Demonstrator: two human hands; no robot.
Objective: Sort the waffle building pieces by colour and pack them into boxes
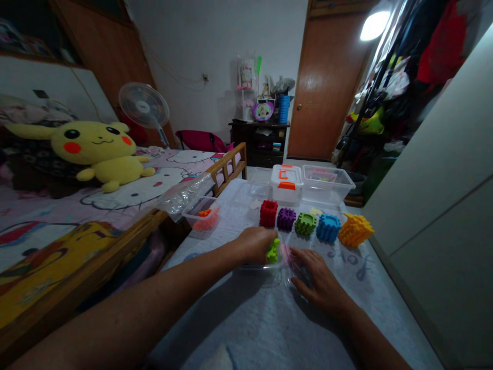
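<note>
My left hand (pixel 256 245) is closed around a small green puzzle piece (pixel 273 251), held over a clear plastic bag (pixel 287 267) on the grey cloth. My right hand (pixel 316 280) lies on the bag with its fingers pinching the bag's edge. Just beyond stand a red cube (pixel 268 213), a purple cube (pixel 286 219), a green cube (pixel 305 224), a blue cube (pixel 328 227) and a tilted yellow cube (pixel 355 229) in a row.
A small clear tub of orange pieces (pixel 203 218) sits to the left. A lidded box with orange clasps (pixel 286 183) and an open clear bin (pixel 327 184) stand behind the cubes. A wooden bed rail (pixel 227 167) and a yellow plush toy (pixel 98 149) lie left; a wall rises right.
</note>
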